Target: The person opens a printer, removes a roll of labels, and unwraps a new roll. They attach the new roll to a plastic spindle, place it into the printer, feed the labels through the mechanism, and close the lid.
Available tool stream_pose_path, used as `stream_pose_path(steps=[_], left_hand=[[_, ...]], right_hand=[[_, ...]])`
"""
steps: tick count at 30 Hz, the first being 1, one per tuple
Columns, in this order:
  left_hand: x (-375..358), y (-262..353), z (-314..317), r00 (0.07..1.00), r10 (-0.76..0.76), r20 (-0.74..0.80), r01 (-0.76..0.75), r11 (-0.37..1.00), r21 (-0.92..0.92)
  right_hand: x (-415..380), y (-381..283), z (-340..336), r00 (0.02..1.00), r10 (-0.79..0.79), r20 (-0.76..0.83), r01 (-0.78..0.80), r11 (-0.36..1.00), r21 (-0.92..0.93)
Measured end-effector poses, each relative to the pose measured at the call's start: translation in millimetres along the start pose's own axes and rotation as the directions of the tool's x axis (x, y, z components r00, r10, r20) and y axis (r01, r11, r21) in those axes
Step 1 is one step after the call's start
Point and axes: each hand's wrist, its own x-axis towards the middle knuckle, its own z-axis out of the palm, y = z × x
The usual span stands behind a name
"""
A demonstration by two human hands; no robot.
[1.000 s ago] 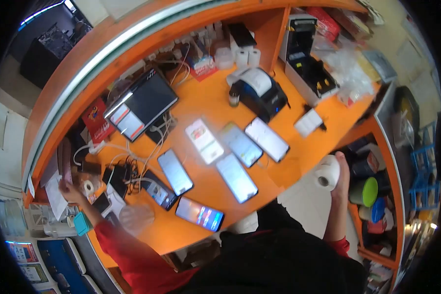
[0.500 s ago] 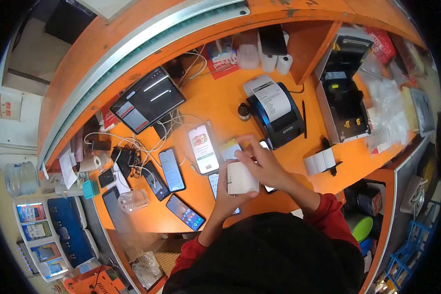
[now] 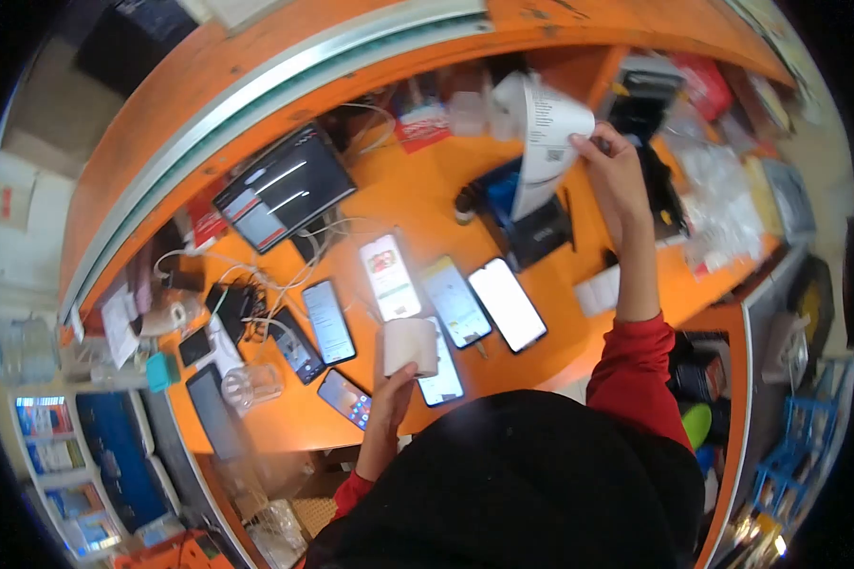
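My right hand [image 3: 615,175] is raised over the back right of the desk. Its fingertips pinch the edge of a long printed receipt [image 3: 548,152], which curves up from the blue and black receipt printer [image 3: 527,223]. Lower and to the left, my left hand [image 3: 392,403] grips a curled white paper bundle [image 3: 410,347] above the phones. Behind that bundle, a phone with a food picture [image 3: 389,277] lies lit. To its right are a phone with a pale blue screen [image 3: 455,302] and a phone with a white screen [image 3: 508,305].
A tilted monitor [image 3: 287,190] stands at the back left amid tangled cables. More phones, including one showing a list [image 3: 328,321], lie on the orange desk [image 3: 408,194]. A clear jar [image 3: 251,386] is at the left. An opened black device [image 3: 643,109] and plastic bags [image 3: 721,190] are at the right.
My right hand has left the white paper bundle and moved up and right to the receipt, now lifted at the printer. My left hand has shifted left with the bundle.
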Motion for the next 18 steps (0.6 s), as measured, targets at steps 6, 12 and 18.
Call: stream_pose_path(steps=[6, 12, 18], left_hand=[[1, -22, -34, 0.993, 0.097, 0.064, -0.102, 0.992, 0.07], [16, 32, -14, 0.955, 0.085, 0.284, -0.14, 0.974, 0.181], [-9, 3, 54, 0.65, 0.077, 0.756, -0.304, 0.938, 0.166]], right_hand=[[-178, -14, 68, 0.996, -0.017, 0.092, 0.05, 0.925, -0.376], [-276, -119, 30, 0.909, -0.024, -0.417, -0.203, 0.847, -0.492], [-423, -223, -44, 0.437, -0.453, -0.777, 0.054, 0.875, -0.48]])
